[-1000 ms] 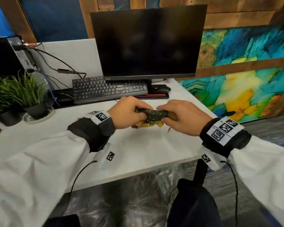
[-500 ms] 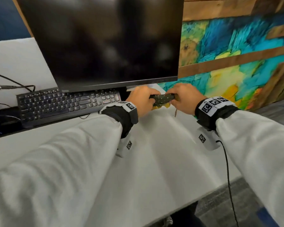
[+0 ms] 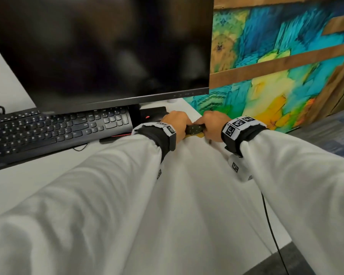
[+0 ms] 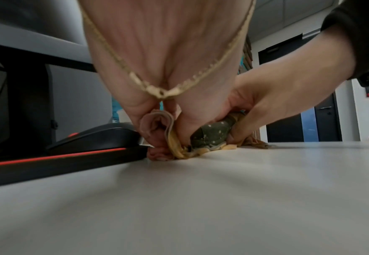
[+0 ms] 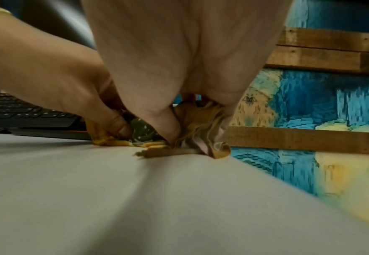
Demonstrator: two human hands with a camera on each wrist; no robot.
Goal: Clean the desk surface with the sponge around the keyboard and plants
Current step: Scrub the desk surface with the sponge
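Now pushed farther toward desk's (image 3: 197,175) back right corner: sponge (image 3: 195,129), gripped tight by left hand (image 3: 176,124) and right hand (image 3: 213,124), beside mouse (image 4: 96,138), right of keyboard (image 3: 54,132).

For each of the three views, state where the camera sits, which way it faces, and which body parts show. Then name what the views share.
Head: above, looking forward and down at monitor, keyboard and desk; both sleeves and hands show.
Left wrist: low over the desk, facing along the left hand toward the mouse; the right hand enters.
Right wrist: low, facing along the right hand toward the painted wall; the left hand enters.
Shared: all three show both hands gripping the sponge.
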